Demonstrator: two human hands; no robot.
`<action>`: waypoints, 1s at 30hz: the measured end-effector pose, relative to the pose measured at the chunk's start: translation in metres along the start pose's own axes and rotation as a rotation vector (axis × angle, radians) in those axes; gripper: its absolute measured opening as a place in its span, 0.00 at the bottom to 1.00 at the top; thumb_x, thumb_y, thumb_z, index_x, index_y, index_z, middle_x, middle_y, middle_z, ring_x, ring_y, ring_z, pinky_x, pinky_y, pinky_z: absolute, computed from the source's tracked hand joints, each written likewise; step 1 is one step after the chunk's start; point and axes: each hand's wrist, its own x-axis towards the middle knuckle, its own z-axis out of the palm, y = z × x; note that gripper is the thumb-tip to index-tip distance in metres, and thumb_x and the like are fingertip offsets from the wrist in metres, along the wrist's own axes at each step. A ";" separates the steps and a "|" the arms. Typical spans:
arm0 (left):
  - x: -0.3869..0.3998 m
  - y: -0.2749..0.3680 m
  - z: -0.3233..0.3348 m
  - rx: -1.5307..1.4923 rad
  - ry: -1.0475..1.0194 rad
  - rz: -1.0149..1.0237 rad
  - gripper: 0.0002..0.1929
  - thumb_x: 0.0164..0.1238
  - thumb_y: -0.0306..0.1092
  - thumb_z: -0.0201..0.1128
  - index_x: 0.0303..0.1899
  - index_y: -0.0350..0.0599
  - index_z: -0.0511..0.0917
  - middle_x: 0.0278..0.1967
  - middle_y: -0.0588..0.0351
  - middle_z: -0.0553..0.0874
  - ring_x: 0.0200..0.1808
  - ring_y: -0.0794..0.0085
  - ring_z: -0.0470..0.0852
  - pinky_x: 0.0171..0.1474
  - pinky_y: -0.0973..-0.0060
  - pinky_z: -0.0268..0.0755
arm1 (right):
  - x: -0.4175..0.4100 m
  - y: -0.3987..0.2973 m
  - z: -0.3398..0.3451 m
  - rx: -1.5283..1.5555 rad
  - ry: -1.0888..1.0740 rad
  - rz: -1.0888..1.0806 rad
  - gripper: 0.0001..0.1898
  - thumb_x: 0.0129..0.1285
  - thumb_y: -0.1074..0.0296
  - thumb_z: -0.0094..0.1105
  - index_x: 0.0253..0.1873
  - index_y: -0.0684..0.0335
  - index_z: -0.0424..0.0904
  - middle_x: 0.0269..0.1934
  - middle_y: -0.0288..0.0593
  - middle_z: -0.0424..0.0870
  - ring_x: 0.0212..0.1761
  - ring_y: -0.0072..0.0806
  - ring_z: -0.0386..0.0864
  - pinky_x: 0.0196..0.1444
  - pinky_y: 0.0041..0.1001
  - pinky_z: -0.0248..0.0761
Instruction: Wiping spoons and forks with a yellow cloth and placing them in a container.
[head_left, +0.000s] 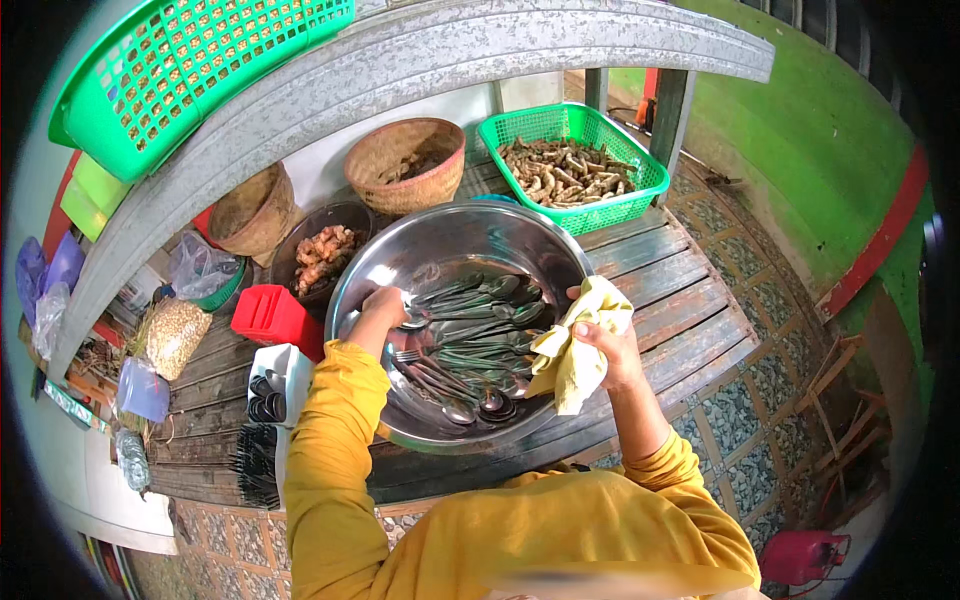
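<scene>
A wide stainless-steel basin (457, 225) stands before me with a heap of metal spoons (480, 337) inside. Among the cutlery, the tines of a fork (407, 356) show at the left. My left hand (384, 306) is inside the basin's left side, at the ends of the upper spoons; its fingertips are partly hidden, so I cannot tell whether it grips one. In my right hand (611, 349) is a bunched pale yellow cloth (574, 360), held over the basin's right rim and hanging partly inside it.
The basin rests on a slatted wooden table (660, 300). Behind it are a green basket of rhizomes (645, 196) and a woven basket (405, 195). A dark bowl of ginger-like roots (281, 266), a red container (274, 319) and a white cutlery holder (298, 379) stand left. A grey shelf edge (450, 56) spans above.
</scene>
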 end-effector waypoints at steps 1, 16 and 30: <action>0.001 0.001 0.001 0.000 0.001 -0.001 0.17 0.45 0.38 0.68 0.38 0.41 0.80 0.41 0.47 0.81 0.46 0.60 0.80 0.47 0.68 0.72 | 0.000 0.000 0.000 0.000 -0.001 -0.001 0.23 0.47 0.75 0.62 0.51 0.67 0.68 0.35 0.38 0.76 0.35 0.22 0.75 0.39 0.22 0.70; -0.022 0.021 -0.013 0.032 -0.017 -0.047 0.12 0.47 0.23 0.61 0.36 0.42 0.81 0.40 0.45 0.81 0.44 0.57 0.80 0.45 0.67 0.74 | 0.004 0.000 -0.002 -0.006 -0.042 0.008 0.25 0.46 0.74 0.63 0.52 0.68 0.67 0.35 0.38 0.76 0.35 0.21 0.75 0.39 0.22 0.70; -0.074 0.025 -0.057 -0.055 0.295 0.133 0.09 0.45 0.31 0.60 0.30 0.40 0.79 0.33 0.41 0.81 0.37 0.52 0.80 0.41 0.64 0.72 | 0.001 0.005 -0.002 -0.016 0.024 -0.028 0.29 0.46 0.71 0.60 0.56 0.68 0.63 0.41 0.44 0.75 0.41 0.29 0.75 0.45 0.29 0.71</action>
